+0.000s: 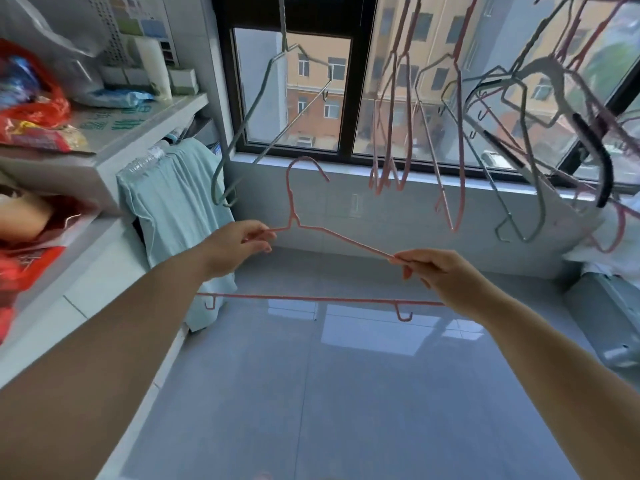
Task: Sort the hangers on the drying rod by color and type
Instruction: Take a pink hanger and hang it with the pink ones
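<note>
I hold a pink wire hanger (pixel 311 298) out in front of me, hook pointing up, below the hanging ones. My left hand (pixel 235 245) pinches its left shoulder wire. My right hand (pixel 433 268) grips its right shoulder wire. Overhead a grey-green hanger (pixel 242 133) hangs alone at the left. Several pink hangers (pixel 394 133) hang together in the middle. At the right, grey and black hangers (pixel 540 126) are mixed with pink ones. The rod itself lies beyond the frame's top edge.
A dark-framed window (pixel 349 98) fills the wall ahead. Shelves (pixel 145 123) at the left carry bags and boxes. A pale green shirt (pixel 176 216) hangs below them. A white appliance (pixel 609 306) stands at the right. Grey floor tiles (pixel 329 393) lie below.
</note>
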A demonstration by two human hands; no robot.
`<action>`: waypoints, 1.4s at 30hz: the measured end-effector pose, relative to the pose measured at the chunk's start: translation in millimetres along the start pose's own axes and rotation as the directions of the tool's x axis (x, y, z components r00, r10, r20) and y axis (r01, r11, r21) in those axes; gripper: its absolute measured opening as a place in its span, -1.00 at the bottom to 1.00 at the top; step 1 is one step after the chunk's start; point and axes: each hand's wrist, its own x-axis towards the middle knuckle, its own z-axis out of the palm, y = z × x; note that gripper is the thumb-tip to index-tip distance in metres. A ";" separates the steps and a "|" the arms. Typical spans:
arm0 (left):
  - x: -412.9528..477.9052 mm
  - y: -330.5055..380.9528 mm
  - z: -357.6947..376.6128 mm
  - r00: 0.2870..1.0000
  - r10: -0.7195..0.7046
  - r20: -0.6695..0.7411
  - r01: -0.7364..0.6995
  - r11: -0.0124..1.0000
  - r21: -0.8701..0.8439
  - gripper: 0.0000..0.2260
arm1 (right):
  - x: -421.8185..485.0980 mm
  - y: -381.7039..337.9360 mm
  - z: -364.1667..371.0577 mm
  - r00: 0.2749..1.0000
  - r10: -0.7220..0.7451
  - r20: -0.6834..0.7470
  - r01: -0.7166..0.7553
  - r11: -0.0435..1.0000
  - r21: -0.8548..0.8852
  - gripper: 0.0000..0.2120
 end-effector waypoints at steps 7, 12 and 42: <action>-70.3 10.6 -6.2 0.993 -0.099 -0.062 0.079 0.959 -0.273 -0.85 | 0.6 1.3 30.0 0.977 -0.052 -0.206 -0.006 0.963 -0.270 -0.60; -86.3 35.5 -3.3 0.975 -0.124 -0.185 0.033 0.901 -0.432 -0.80 | -43.2 -36.5 79.6 0.961 -0.276 0.009 0.273 0.944 -0.183 -0.69; 75.2 227.3 -34.4 0.943 -0.139 -0.301 -0.090 0.767 -0.635 -0.76 | -64.7 -50.2 70.2 0.969 -0.139 -0.203 0.173 0.971 0.162 -0.55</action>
